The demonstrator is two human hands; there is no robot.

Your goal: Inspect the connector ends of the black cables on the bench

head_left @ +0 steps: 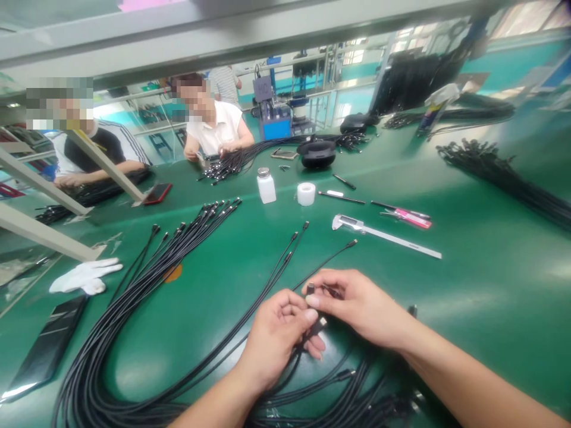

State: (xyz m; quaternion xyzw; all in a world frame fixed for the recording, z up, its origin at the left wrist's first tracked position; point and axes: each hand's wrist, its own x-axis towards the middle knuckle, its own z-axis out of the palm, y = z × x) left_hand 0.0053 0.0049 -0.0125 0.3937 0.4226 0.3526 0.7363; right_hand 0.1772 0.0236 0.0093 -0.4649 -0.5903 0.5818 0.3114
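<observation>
Fingers of my left hand (283,333) are closed on a black cable, and a metal-tipped plug (320,324) sticks out by the thumb. Close against it, my right hand (357,303) pinches a black cable connector (311,289) between thumb and forefinger. A long bundle of black cables (102,321) curves from the left round the front of the table. A few single cable ends (292,238) lie just beyond my hands. More cables (366,380) are heaped below my right forearm, partly hidden by it.
Beyond my hands lie a digital caliper (392,236), a white tape roll (306,194), a white bottle (266,187) and pens. At left are a white glove (87,276) and a black phone (49,342). Two people sit across the green table (232,261); more cables (513,178) lie at right.
</observation>
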